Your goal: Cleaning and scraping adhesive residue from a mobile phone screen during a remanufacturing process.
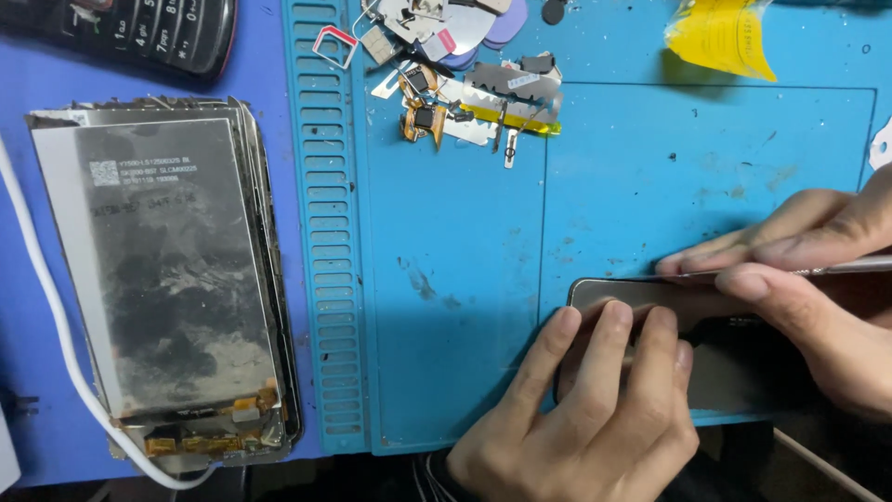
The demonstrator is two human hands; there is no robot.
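Your left hand presses fingers together on a grey phone lying on the blue mat; your right hand pinches a thin metal tool into its upper edge (prying stage), calling for steady sliding

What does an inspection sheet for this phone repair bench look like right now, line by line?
Surface: blue silicone repair mat, scuffed and stained.
Job's things: grey rounded phone body lying flat; thin metal tool laid along its top edge.
Clutter: pile of small metal parts and picks; crumpled yellow tape; removed grey screen panel; black keypad phone.
Hands: left hand pressing the phone down; right hand gripping the tool.
Cables: white cable beside the panel.
Surroundings: nothing seen.
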